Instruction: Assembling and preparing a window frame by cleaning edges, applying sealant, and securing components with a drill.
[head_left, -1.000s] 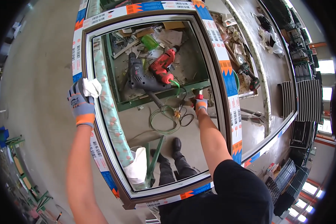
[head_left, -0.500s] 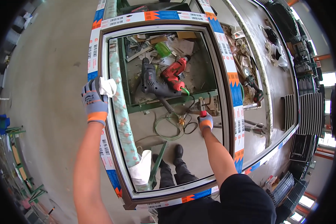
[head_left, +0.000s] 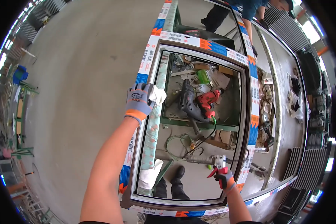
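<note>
A brown window frame with a pale inner edge lies before me, its outside covered in printed protective tape. My left hand, in a grey glove with an orange cuff, rests on the frame's left side. Its fingers are closed round a crumpled white cloth. At the lower right my gloved right hand grips the red handle of a caulking gun. The gun's silver barrel points left across the frame's opening.
Through the opening show a dark drill, a red drill, scraps in a green tray and coiled hose. A co-worker's arm reaches in at the upper right. White cloth hangs on the padded rail.
The view has swung, so the frame sits further right. My right hand has raised the caulking gun, now plainly visible and turned leftward. A co-worker has come into view. My left hand keeps the cloth.
</note>
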A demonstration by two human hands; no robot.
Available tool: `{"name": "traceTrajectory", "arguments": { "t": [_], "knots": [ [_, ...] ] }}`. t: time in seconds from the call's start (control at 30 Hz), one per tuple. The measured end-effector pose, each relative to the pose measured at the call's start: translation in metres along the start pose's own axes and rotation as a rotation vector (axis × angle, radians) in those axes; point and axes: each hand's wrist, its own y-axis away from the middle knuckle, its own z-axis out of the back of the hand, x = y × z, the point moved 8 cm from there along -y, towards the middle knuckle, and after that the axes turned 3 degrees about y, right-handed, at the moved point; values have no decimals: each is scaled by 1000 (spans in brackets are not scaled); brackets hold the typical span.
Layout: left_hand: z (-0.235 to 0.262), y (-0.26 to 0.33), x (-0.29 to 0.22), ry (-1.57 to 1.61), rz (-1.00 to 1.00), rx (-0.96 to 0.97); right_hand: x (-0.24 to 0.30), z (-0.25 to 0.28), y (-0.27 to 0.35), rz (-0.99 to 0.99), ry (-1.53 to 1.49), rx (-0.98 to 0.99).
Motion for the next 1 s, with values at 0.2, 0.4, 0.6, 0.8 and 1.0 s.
{"name": "traceTrajectory", "arguments": {
  "t": [0.2,0.4,0.6,0.8,1.0],
  "knots": [
    [-1,-4,-5,-24,12,87,56,15,73,196,41,-107],
    [3,-5,-7,-64,14,98,92,5,103,340,-322,-100],
    [2,-1,-5,-47,-47,10,171,8,164,567,-479,-78],
    [-3,1,-2,-75,-41,52,298,-22,142,974,-251,43],
    [-4,-2,-3,-52,-25,137,388,-67,85,1028,-110,164]
  ]
}}
